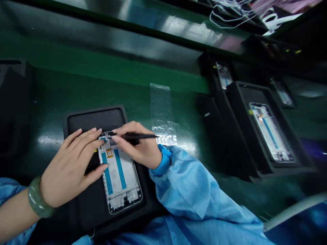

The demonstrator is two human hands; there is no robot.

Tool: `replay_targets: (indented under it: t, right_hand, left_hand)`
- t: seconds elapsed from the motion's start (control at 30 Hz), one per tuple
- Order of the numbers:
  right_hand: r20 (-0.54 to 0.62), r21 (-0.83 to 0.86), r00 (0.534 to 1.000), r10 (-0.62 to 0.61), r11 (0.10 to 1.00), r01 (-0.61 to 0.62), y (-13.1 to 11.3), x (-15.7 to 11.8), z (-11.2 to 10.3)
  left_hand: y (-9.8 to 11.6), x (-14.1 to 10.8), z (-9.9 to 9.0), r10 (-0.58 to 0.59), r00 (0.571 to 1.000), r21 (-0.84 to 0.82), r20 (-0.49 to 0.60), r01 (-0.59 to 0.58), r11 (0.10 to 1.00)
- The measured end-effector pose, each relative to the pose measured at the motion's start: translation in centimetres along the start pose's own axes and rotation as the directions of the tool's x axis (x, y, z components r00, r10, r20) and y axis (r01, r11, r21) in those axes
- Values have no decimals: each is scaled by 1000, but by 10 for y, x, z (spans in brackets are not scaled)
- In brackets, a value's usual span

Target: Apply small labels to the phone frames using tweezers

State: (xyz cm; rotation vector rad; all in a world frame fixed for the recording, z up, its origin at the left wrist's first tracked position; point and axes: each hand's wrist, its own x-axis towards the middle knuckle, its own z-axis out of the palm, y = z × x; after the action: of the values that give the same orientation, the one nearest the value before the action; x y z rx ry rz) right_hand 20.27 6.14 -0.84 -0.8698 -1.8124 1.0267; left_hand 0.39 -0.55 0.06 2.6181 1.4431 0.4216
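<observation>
A phone frame [131,177] with two blue adhesive strips and a small orange flex connector lies in a black foam tray [94,117]. My left hand [74,163] rests along its left side, fingers spread, with fingertips on the upper left edge and the thumb on the frame's side. In my right hand [140,146] a pair of black tweezers [139,136] is pinched, its tip pointing left at the top of the frame. Whether the tip holds anything is too small to make out; fingers partly cover that area.
A clear plastic strip sheet [162,109] lies on the green mat beyond my right hand. At right, black trays [236,136] are stacked, one carrying another phone frame [273,132]. White cables [230,17] sit on the shelf above. Dark foam [15,105] stands at far left.
</observation>
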Motion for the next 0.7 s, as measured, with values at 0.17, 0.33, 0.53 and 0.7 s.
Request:
replay_targets:
  t: [0.17,0.33,0.53,0.7]
  right_hand:
    - [-16,210,974,226,953,-218,1,22,0]
    - [82,252,970,230,937,-243,12,25,6]
    - [99,181,971,217,956,-232,9,22,5]
    - [83,76,984,157,984,-164,4,23,5]
  left_hand:
    - [1,1,1,9,1000,50,18,-9,999]
    - [1,2,2,13,999,69,32,-15,998]
    - [2,3,1,4,999,64,32,-6,998]
    - [3,4,1,-1,1000,69,23,0,998]
